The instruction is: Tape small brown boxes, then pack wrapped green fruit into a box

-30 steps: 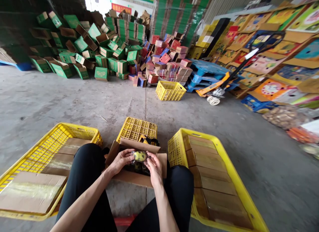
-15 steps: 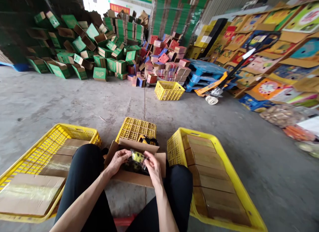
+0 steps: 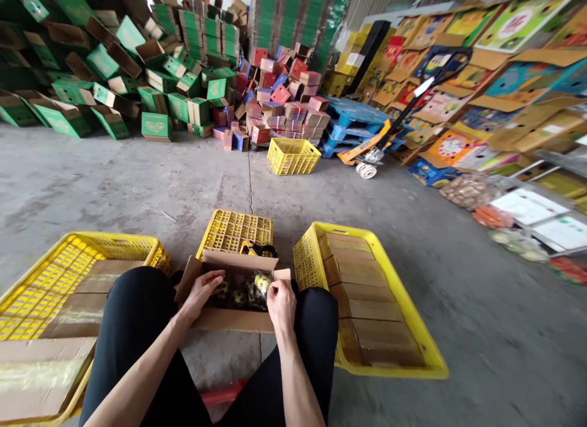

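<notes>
Between my knees sits an open cardboard box [image 3: 238, 320] with its flaps raised. Several clear-wrapped, dark-spotted yellow-green pieces [image 3: 238, 295] lie inside, their kind too small to make out. My right hand [image 3: 281, 304] pinches one such wrapped yellow-green piece [image 3: 263, 282] above the box's right end. Over the left end, my left hand [image 3: 203, 294] has its fingers stretched inward with nothing visible in them. Just beyond the box, a yellow and black tool that looks like a tape dispenser [image 3: 259, 249] rests on an upturned yellow crate [image 3: 233, 227].
To my right stands a yellow crate [image 3: 408, 304] filled with closed cardboard boxes [image 3: 373, 292]. Another yellow crate [image 3: 119, 246] at my left holds taped boxes [image 3: 46, 372]. Farther off are a yellow crate [image 3: 293, 158], a pallet jack [image 3: 373, 148], blue pallets [image 3: 355, 118] and piled green cartons [image 3: 156, 124].
Both hands held the wrapped piece over the box before. My left hand has let go and moved left; my right hand keeps the piece, now tilted. The view has turned to the right.
</notes>
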Demonstrator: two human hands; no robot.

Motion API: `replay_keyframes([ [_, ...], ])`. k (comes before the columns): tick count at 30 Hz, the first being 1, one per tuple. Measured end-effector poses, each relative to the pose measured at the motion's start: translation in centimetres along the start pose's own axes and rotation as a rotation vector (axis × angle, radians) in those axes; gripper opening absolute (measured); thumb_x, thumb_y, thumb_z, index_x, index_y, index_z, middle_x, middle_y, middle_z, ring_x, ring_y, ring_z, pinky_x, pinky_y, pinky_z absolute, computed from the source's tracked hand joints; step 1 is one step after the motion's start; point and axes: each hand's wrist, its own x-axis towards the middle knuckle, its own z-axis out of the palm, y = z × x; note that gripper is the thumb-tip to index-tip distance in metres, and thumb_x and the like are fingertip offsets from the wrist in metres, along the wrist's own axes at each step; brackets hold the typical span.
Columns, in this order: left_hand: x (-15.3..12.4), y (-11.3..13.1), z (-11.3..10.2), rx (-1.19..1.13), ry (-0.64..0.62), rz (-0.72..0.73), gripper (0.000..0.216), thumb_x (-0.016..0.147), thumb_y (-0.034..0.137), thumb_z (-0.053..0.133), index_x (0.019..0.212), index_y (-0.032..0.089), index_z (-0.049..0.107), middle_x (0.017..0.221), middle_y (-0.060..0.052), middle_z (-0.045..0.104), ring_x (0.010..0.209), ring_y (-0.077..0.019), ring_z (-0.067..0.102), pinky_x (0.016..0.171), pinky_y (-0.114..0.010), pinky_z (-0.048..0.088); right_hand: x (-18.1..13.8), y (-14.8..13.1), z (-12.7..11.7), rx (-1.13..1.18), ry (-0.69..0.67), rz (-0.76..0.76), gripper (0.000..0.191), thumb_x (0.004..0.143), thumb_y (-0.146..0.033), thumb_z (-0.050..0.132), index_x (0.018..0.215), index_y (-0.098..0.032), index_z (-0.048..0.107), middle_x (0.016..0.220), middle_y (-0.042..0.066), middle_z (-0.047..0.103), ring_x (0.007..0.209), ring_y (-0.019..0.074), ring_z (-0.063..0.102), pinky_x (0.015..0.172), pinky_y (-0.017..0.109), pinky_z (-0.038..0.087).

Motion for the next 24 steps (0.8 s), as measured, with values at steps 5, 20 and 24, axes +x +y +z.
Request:
replay_keyframes([
  [5,0.7,-0.9,0.0,0.222,0.002,0.103,0.047,0.072,0.05,0.084,0.106,0.017,0.08,0.115,-0.014,0.079,0.116,-0.0355,0.07,0.102,-0.045,0.054,0.0,0.5,0.9,-0.077,-0.039,-0.012,0.018,0.084,-0.023,0.066,0.067,-0.024,0.06,0.077,0.008,0.069,0.081,0.0248,0.066,0.077,0.033,0.047],
  [20,2.3,-4.6,0.3,0.583,-0.1,0.169,0.014,0.074,0.019,0.069,0.082,0.022,0.08,0.106,-0.014,0.077,0.12,-0.037,0.066,0.114,-0.046,0.042,-0.6,0.3,2.4,-0.206,-0.231,-0.099,0.036,0.088,-0.038,0.073,0.058,-0.025,0.058,0.066,0.006,0.07,0.065,0.0203,0.066,0.062,0.029,0.038],
  [24,2.5,-4.5,0.2,0.602,-0.113,0.197,0.016,0.074,0.02,0.069,0.086,0.021,0.08,0.105,-0.016,0.076,0.119,-0.0401,0.066,0.112,-0.048,0.043,-0.5,0.1,2.4,-0.185,-0.228,-0.103,0.038,0.088,-0.038,0.071,0.056,-0.025,0.056,0.064,0.006,0.068,0.062,0.0201,0.064,0.061,0.03,0.038],
])
